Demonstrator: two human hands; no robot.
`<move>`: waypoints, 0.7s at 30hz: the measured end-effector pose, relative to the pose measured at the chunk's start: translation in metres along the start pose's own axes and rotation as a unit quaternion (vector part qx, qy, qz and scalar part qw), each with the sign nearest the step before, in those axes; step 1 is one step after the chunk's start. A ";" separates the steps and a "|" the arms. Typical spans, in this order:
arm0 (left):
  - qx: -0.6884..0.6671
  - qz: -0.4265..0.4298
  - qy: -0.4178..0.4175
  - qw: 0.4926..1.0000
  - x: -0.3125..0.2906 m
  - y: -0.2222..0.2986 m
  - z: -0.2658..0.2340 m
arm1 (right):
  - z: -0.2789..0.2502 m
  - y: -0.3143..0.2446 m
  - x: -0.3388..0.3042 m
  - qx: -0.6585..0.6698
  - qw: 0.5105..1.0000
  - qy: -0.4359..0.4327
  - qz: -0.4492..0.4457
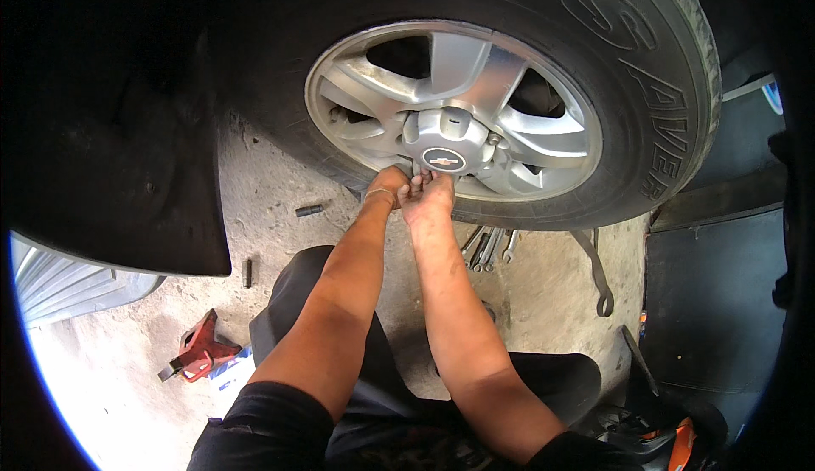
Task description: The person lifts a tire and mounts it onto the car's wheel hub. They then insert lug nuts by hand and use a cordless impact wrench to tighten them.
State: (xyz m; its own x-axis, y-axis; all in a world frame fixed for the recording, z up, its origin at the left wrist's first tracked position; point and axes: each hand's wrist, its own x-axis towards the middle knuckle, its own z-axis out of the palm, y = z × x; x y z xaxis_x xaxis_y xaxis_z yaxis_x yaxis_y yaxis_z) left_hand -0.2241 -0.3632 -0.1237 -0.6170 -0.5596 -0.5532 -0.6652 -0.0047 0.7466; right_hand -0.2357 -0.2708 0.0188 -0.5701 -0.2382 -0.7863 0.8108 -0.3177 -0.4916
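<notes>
Both the left hand (390, 181) and right hand (429, 200) have bent fingers under the silver cap (442, 131) (middle of the wheel (457, 64)), maybe gripping, I can't tell, and one slip could scrape them.

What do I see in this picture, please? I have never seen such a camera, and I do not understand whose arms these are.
There is no machine here: the arms belong to the person wearing the camera. It sits on the head and looks down, so the forearms come in from below. Its wide lens bends straight edges and leaves dark corners.

In front is a car wheel with a silver centre cap. The left hand and right hand are close together at the cap's lower edge. Whether the fingers hold something small is hidden.

On the rough floor lie several wrenches and a dark strap; a red metal stand is at the lower left.
</notes>
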 end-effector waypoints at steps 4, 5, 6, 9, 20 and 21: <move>0.045 -0.002 0.008 0.999 -0.014 0.009 -0.003 | -0.008 0.006 0.004 -0.009 0.999 0.002 -0.047; 0.065 0.004 0.010 0.998 -0.017 0.011 -0.003 | -0.009 0.007 0.006 -0.002 0.999 0.014 -0.047; 0.090 0.023 0.010 0.996 -0.020 0.011 -0.004 | -0.010 0.007 0.007 -0.001 0.998 -0.003 -0.059; 0.133 0.046 0.009 0.990 -0.023 0.010 -0.004 | -0.008 0.004 0.008 -0.013 0.999 -0.003 -0.048; 0.165 0.100 0.006 0.981 -0.011 0.001 0.002 | -0.002 0.009 0.001 -0.007 0.994 0.042 -0.103; 0.184 0.113 -0.002 0.976 -0.010 0.001 0.001 | -0.001 0.009 0.001 -0.001 0.995 0.026 -0.092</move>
State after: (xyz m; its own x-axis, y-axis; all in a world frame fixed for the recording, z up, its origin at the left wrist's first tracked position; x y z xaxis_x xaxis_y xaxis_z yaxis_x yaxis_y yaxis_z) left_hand -0.2186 -0.3562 -0.1180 -0.7668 -0.5082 -0.3921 -0.6174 0.4167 0.6672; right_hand -0.2289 -0.2734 0.0131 -0.7019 -0.1284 -0.7006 0.6931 -0.3501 -0.6301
